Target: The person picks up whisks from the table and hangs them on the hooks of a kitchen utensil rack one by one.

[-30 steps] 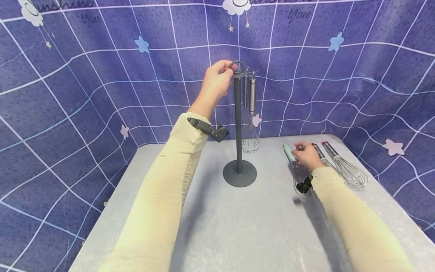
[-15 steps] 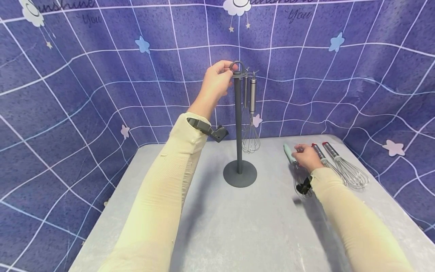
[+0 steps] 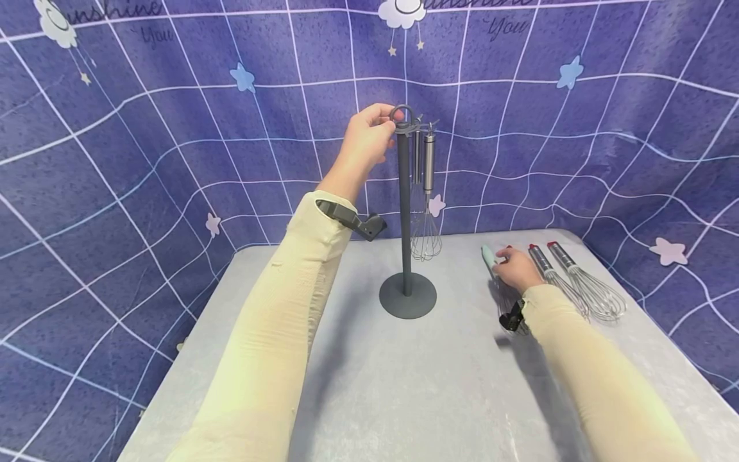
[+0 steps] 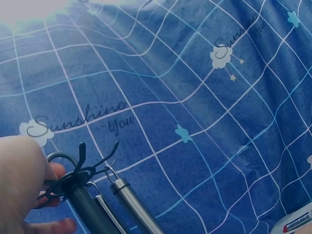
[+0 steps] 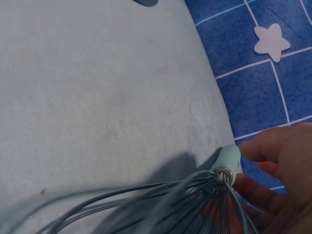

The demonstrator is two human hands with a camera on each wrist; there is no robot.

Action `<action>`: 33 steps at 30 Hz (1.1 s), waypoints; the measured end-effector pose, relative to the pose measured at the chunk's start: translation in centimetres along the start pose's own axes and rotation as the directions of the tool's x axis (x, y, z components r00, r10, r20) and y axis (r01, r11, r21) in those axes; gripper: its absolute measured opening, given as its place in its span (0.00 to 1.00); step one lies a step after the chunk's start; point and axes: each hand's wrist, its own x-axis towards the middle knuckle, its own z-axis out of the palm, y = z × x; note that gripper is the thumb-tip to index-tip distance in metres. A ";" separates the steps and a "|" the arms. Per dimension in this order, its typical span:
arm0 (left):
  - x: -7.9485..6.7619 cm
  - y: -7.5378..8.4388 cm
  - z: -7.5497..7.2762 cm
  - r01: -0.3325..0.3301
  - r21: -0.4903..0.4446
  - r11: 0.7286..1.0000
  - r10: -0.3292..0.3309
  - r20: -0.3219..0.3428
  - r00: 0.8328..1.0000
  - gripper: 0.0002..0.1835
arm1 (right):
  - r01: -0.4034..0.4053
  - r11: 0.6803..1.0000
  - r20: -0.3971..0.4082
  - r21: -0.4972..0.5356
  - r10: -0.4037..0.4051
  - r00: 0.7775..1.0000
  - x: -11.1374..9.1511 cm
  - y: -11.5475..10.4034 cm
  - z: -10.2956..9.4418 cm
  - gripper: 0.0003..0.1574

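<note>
My left hand (image 3: 368,138) pinches the wire ring at the top of a dark grey upright stand (image 3: 405,218) with a round base. Two steel-handled utensils hang from its hooks; the front one is a whisk (image 3: 429,163). Over at the right, my right hand (image 3: 519,268) is at a whisk with a mint green handle (image 3: 487,255) lying on the table. In the right wrist view, the thumb is beside that handle (image 5: 228,158) and the other fingers lie behind the wires, not closed round it. My right hand partly hides another red-tipped handle.
Two red-tipped whisks (image 3: 541,258) (image 3: 586,282) lie right of my right hand. The grey table (image 3: 404,385) ends at a blue gridded curtain (image 3: 277,160) at the back and sides.
My right hand has shifted slightly left, closer to the mint green handle. My left hand stays at the stand's top ring.
</note>
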 end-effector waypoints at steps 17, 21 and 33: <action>0.1 0.1 -0.4 -0.016 0.053 0.998 0.015 0.020 1.000 0.11 | 0.010 0.994 0.007 -0.106 -0.009 1.000 -0.1 -0.3 0.2 0.37; 0.1 0.1 -0.5 -0.027 0.064 0.998 0.026 0.018 0.999 0.11 | -0.014 0.992 0.013 -0.123 0.016 1.000 -0.1 -0.4 0.4 0.37; 0.4 -0.3 -0.3 -0.041 0.020 0.999 0.041 0.005 0.999 0.10 | -0.043 0.987 0.016 -0.155 0.046 0.999 0.0 -0.6 0.5 0.37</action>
